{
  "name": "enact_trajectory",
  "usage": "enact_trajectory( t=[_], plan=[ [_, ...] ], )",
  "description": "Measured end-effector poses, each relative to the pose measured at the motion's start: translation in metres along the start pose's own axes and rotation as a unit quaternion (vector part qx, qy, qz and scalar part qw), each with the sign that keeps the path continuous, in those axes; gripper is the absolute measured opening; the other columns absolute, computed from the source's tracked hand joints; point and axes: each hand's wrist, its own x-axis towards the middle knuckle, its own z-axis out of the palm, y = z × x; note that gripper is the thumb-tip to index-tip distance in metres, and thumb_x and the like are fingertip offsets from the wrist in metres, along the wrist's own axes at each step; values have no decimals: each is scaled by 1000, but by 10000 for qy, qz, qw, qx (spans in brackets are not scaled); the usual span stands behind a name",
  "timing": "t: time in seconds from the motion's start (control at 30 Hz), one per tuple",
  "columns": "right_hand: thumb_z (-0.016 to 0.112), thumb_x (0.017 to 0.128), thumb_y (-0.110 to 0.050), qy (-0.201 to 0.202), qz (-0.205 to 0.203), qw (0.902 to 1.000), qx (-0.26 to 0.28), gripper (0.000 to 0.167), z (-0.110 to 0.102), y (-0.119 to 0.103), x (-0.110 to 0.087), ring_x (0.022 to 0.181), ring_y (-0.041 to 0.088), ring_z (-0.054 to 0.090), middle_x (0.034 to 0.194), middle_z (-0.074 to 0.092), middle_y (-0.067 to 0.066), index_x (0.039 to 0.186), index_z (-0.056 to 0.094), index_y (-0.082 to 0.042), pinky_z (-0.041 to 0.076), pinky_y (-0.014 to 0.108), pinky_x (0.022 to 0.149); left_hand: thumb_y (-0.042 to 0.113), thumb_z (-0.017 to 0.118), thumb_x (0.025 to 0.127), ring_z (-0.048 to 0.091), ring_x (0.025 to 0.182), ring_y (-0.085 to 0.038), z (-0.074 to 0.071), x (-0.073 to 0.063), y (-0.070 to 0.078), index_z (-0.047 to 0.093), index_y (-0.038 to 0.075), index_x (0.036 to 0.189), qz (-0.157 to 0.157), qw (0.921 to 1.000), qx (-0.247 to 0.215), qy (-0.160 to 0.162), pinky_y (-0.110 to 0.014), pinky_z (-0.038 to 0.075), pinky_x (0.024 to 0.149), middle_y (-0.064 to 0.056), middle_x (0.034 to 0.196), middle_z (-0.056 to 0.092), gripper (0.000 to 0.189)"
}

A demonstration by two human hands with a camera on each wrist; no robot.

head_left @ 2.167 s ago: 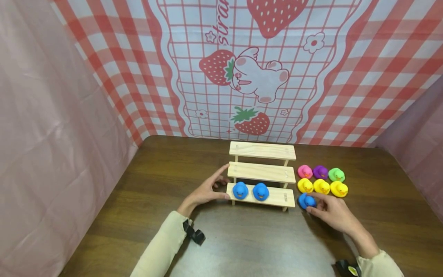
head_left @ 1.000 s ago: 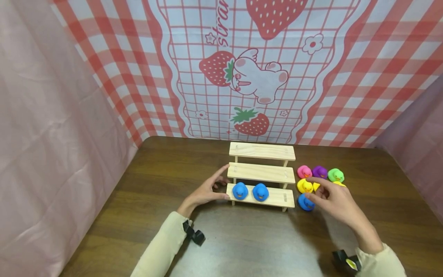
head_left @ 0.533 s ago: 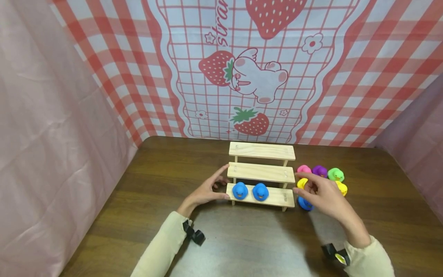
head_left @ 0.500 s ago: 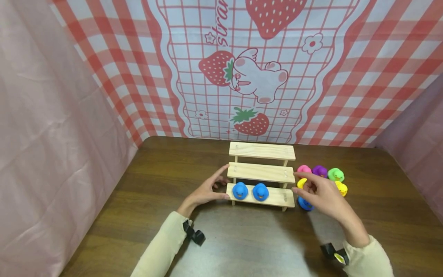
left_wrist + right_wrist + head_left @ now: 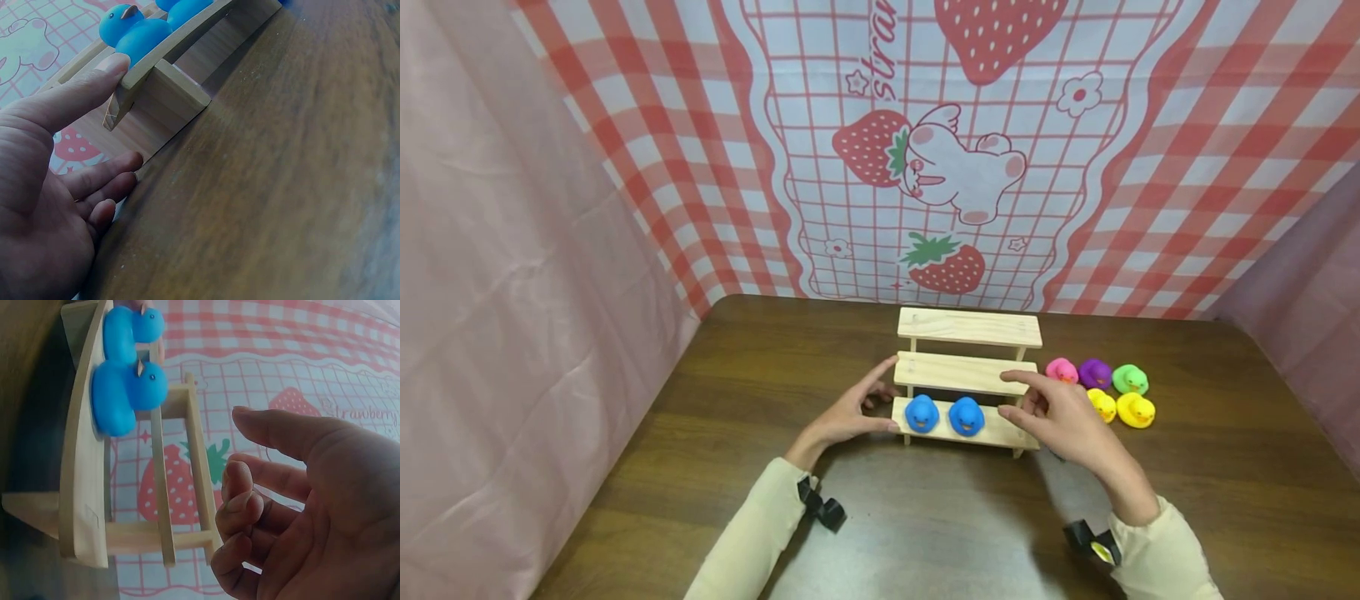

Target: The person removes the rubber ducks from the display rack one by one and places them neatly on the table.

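Observation:
A three-step wooden stand (image 5: 951, 372) holds two blue rubber ducks on its lowest step: the left duck (image 5: 922, 413) and the right duck (image 5: 966, 416). At the stand's left end, my left hand (image 5: 848, 414) rests its thumb on the lowest step and its forefinger by the middle one; the left wrist view shows this thumb (image 5: 94, 90) on the plank's corner. My right hand (image 5: 1063, 417) hovers over the stand's right end, thumb and forefinger apart. Nothing lies between them in the right wrist view, where the hand (image 5: 312, 487) is apart from the ducks.
Right of the stand are a pink duck (image 5: 1062, 370), a purple duck (image 5: 1095, 372), a green duck (image 5: 1131, 379) and two visible yellow ducks, one nearer (image 5: 1101, 404) and one farther right (image 5: 1136, 410). My right hand covers part of this group. A patterned cloth (image 5: 955, 167) hangs behind the table.
My right hand let go of a blue duck beside the stand and moved up and left, unladen, to the stand's right end. That duck is now hidden. The left hand stays put.

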Motion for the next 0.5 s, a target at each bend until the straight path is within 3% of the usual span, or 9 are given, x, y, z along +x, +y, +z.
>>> enact_trajectory(
  t=[0.5],
  plan=[
    [78,86,-18,-333,72,9993,181,41,30,-6,6,53,-2,44,62,54,-9,122,67,-2,41,21,55,16,82,82,55,117,-29,0,0,-1,18,30,161,-35,10000,93,-8,-34,40,93,-19,127,64,103]
  ],
)
